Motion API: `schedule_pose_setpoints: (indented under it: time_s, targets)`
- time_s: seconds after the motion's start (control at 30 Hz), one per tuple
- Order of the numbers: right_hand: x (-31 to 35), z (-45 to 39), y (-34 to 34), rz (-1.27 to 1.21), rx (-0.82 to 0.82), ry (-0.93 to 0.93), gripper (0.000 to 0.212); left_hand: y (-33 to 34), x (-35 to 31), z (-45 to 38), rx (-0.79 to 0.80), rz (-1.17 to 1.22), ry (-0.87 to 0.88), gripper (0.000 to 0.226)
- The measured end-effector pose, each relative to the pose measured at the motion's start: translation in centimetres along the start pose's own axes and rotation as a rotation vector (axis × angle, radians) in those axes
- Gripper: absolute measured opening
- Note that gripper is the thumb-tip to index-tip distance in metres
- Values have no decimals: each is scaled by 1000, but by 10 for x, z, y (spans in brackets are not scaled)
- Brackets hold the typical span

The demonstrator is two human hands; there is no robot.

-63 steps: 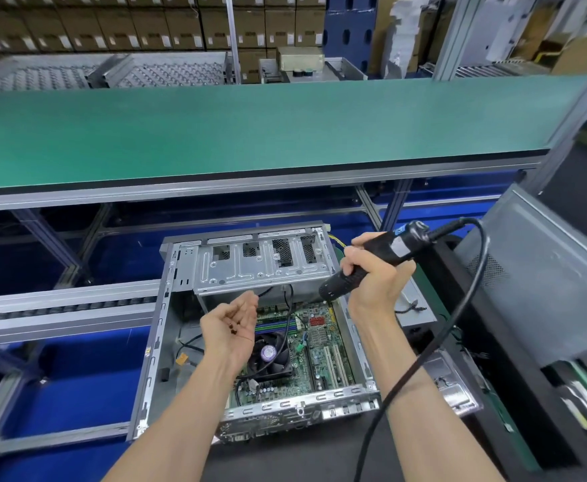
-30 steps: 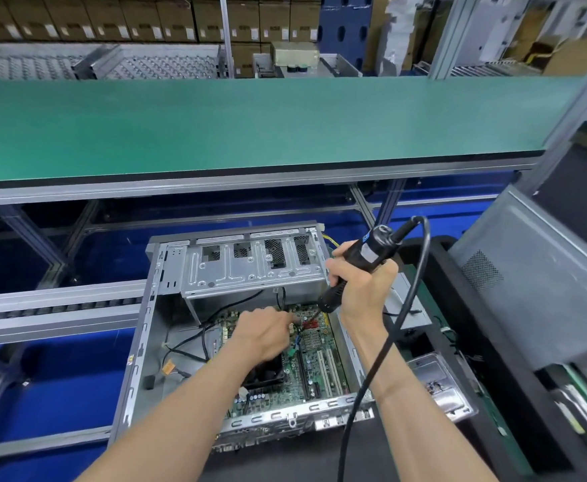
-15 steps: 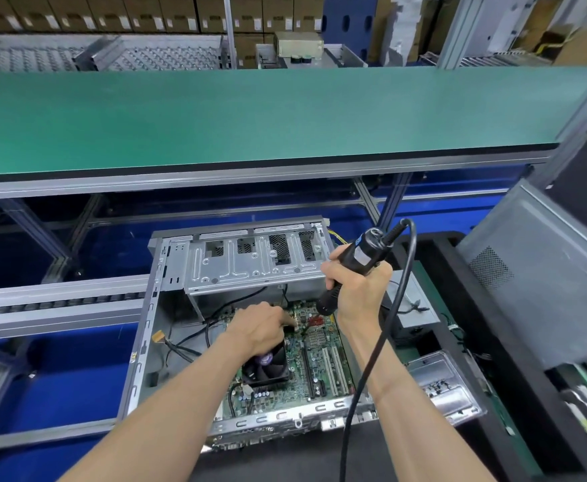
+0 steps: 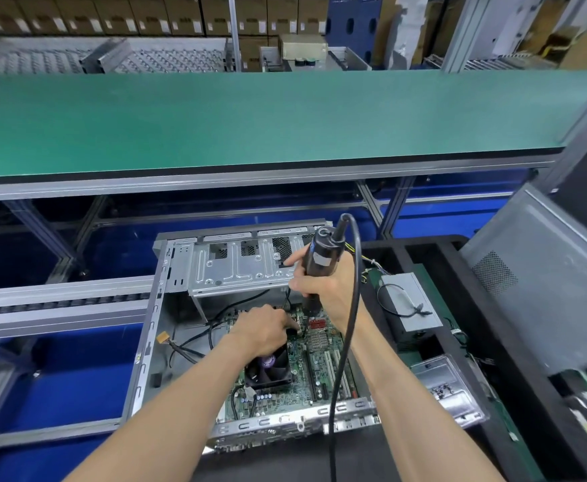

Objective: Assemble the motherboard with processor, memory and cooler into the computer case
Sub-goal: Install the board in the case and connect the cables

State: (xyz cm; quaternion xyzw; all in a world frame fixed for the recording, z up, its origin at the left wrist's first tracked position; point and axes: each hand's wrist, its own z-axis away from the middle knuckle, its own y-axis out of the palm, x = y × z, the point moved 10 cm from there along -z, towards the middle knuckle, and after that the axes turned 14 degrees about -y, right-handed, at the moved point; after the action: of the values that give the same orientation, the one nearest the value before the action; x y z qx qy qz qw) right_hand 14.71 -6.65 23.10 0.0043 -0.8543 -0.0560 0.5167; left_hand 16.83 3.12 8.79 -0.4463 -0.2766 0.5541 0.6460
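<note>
Right hand [image 4: 323, 287] grips the cylindrical black screwdriver [image 4: 318, 262]; left hand [image 4: 262, 330] seemingly pinches something on the green motherboard [image 4: 320, 370].

A single head-worn camera looks forward and steeply down, close over the open computer case [image 4: 153, 342] at 6 o'clock; green desk [image 4: 250, 116] toward 12.

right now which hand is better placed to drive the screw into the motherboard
Right. The right hand already grips the electric screwdriver upright over the motherboard, while the left hand steadies things at its tip.
</note>
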Motion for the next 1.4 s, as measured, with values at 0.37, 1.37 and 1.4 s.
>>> schedule_pose_setpoints:
  time_s: [0.37, 1.37, 1.4]
  targets:
    - [-11, -2, 1, 7, -18, 41, 25, 3, 2, -5, 0, 0, 14, 55]
    - [44, 34, -95, -329, -673, -135, 18, 26, 24, 20, 434, 2462, -273, 32]
    - [45, 39, -101, -376, -708, -125, 19, 24, 25, 20, 419, 2484, -244, 31]
